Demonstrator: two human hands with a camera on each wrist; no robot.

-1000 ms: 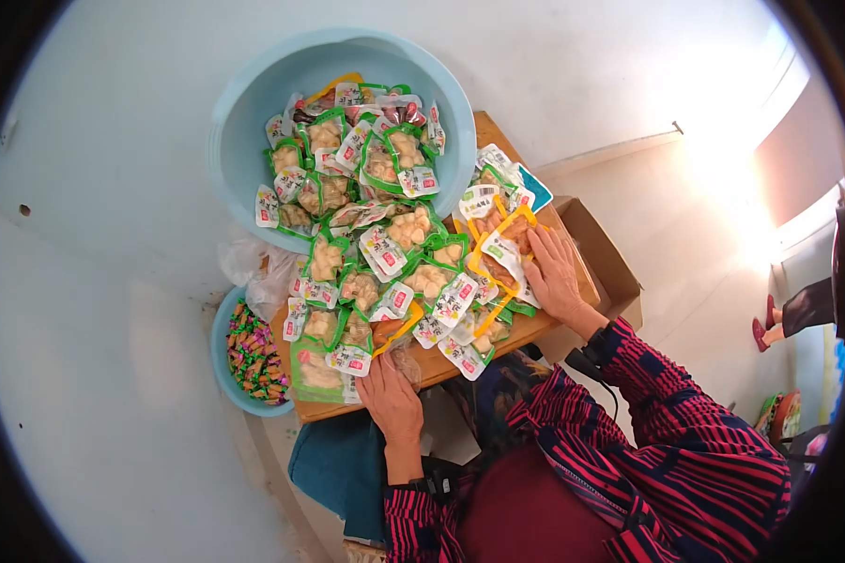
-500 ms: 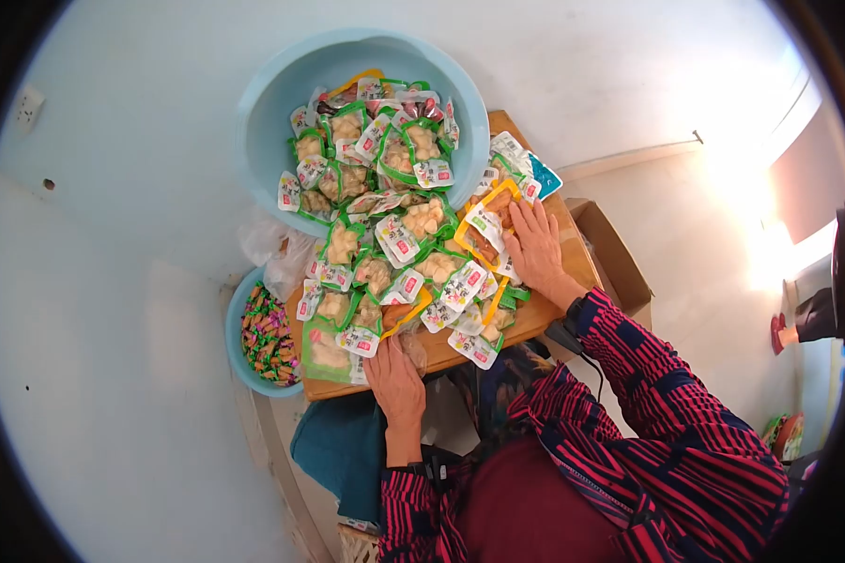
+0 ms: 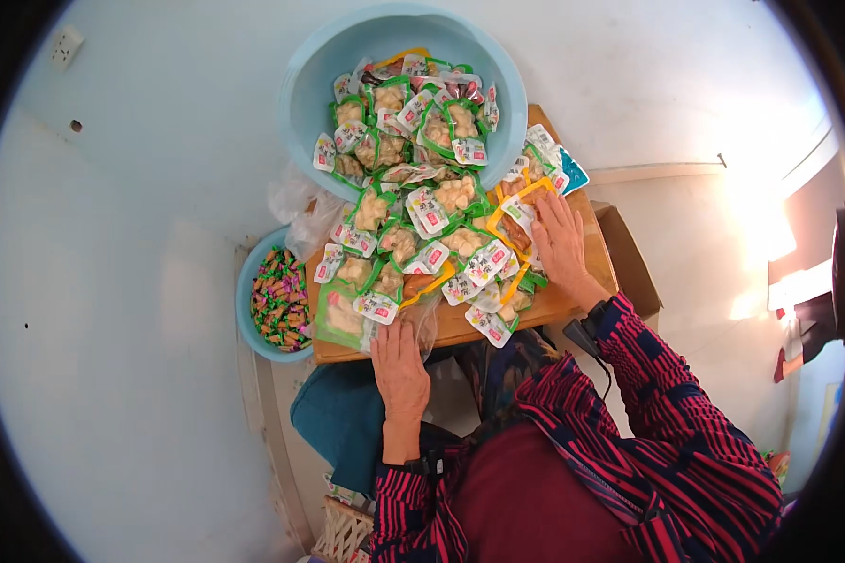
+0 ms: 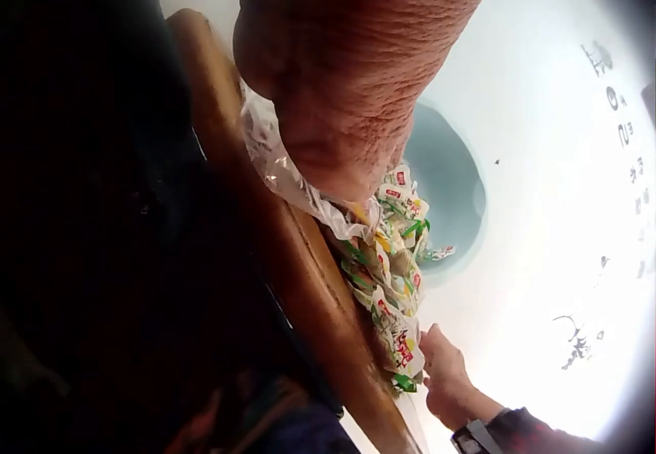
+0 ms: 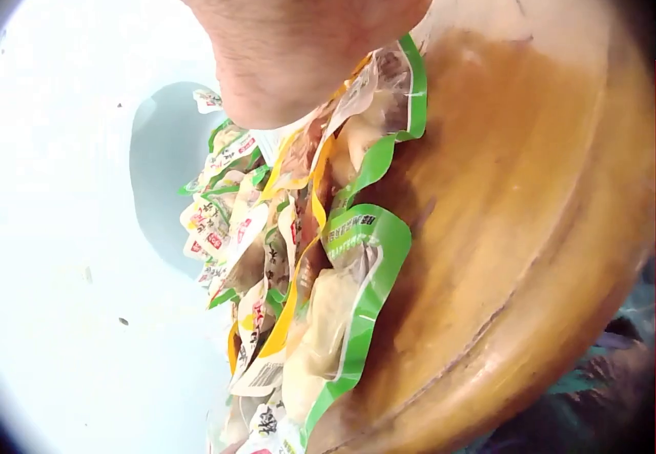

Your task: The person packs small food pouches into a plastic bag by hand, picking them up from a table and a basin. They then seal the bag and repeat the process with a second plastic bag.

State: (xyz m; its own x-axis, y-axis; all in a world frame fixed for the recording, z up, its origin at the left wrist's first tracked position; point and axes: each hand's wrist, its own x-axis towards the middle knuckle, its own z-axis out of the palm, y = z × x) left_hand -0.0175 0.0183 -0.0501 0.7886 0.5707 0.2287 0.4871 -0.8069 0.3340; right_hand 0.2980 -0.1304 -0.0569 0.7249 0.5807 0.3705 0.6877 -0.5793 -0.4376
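Note:
Sealed snack packets (image 3: 460, 244) with green borders and pale pieces inside lie piled on a wooden table (image 3: 575, 293). With its fingers extended, my left hand (image 3: 401, 371) rests at the table's near edge, on a crinkled clear plastic bag (image 3: 423, 319) beside the pile. An orange-bordered packet (image 3: 516, 225) lies under the fingers of my right hand (image 3: 563, 251), which stretch flat along the pile's right side. In the right wrist view, green-edged packets (image 5: 343, 311) lean on one another below that hand. Both wrist views hide most of the fingertips.
A large blue basin (image 3: 300, 84) full of similar packets stands at the back of the table. Lower left, a smaller blue basin (image 3: 244, 291) contains small wrapped sweets. Another plastic bag (image 3: 305, 216) hangs between them. A cardboard box (image 3: 629, 263) is right of the table.
The head view has shifted, so the table and basins appear further right and higher. My right hand stays on the orange-bordered packets, my left by the near edge; the packets hardly move.

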